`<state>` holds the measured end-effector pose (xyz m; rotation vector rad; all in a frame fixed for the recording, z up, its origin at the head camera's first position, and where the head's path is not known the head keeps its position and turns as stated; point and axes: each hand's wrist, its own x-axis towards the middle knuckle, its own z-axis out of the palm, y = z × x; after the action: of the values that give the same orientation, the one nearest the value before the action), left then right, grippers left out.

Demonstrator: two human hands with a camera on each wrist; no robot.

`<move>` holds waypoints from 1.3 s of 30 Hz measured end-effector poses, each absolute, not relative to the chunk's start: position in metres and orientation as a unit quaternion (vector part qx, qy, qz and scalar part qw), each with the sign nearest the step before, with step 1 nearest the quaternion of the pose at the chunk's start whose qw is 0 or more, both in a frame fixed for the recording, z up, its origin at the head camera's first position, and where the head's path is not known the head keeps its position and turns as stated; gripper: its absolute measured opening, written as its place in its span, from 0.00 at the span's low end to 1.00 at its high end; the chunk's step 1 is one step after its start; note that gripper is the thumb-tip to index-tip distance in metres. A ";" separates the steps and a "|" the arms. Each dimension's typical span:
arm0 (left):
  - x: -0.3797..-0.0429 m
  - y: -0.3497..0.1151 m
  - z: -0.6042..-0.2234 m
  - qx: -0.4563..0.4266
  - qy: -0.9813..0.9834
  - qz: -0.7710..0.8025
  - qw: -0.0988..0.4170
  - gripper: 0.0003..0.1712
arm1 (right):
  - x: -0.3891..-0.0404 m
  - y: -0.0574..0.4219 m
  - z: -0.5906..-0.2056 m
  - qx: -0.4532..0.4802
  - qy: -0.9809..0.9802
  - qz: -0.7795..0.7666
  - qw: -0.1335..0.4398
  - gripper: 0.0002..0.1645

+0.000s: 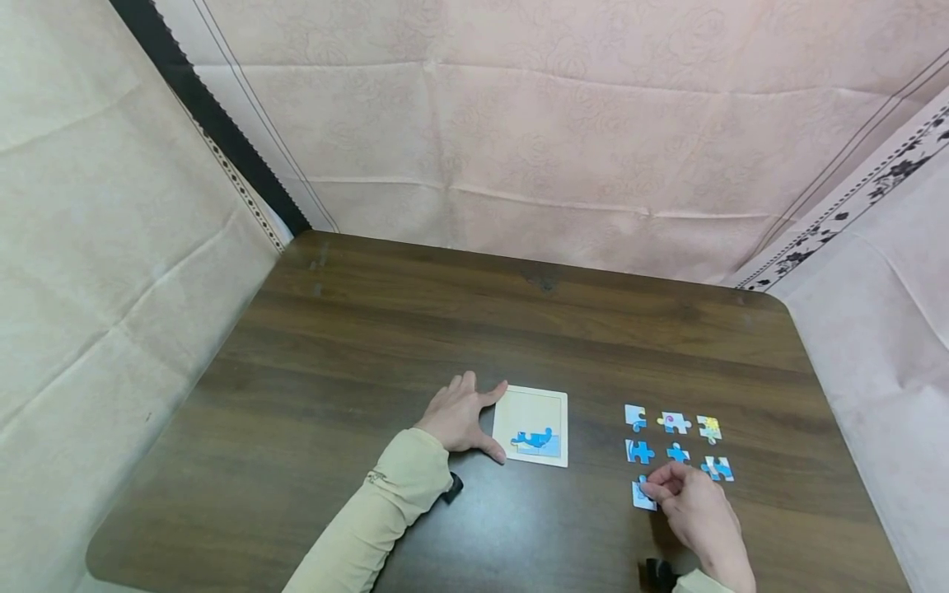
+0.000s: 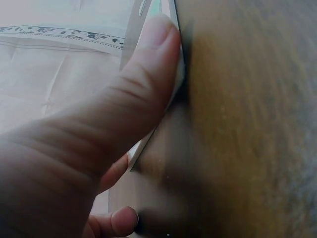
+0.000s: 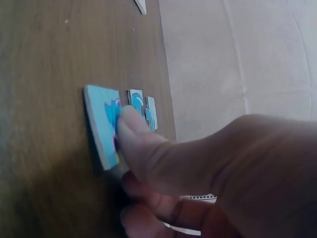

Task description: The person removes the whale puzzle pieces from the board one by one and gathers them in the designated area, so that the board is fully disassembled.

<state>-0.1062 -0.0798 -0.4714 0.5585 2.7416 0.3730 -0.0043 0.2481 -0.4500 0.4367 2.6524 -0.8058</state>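
Observation:
A square pale puzzle board (image 1: 525, 402) lies on the table, with blue pieces (image 1: 539, 450) fitted along its lower part. My left hand (image 1: 455, 414) spans the board's left side, thumb and index finger spread to its two left corners. In the left wrist view the thumb (image 2: 156, 54) rests along the board's edge. To the right, my right hand (image 1: 697, 504) pinches a light-blue puzzle piece (image 1: 642, 497) between thumb and fingers. In the right wrist view this piece (image 3: 103, 126) stands slightly tilted, its right part hidden by the thumb.
Loose puzzle pieces lie in rows just beyond my right hand, among them a blue one (image 1: 639, 451), a pink-dotted one (image 1: 674, 422) and a yellow one (image 1: 709, 427). The brown wooden table (image 1: 371, 329) is bordered by pale cloth (image 1: 519, 148) at the back and sides.

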 end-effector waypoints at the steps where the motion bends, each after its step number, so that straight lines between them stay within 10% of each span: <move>1: -0.106 -0.080 -0.471 0.195 0.959 0.130 0.159 0.67 | -0.004 0.248 -0.450 0.152 0.933 -0.282 0.165 0.11; 39: -0.105 -0.081 -0.472 0.202 0.958 0.143 0.147 0.67 | -0.007 0.231 -0.440 0.135 0.948 -0.257 0.130 0.09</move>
<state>-0.1049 -0.0811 -0.4719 0.5826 2.7564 0.4109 -0.0073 0.2315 -0.4397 0.3933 2.7544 -0.7468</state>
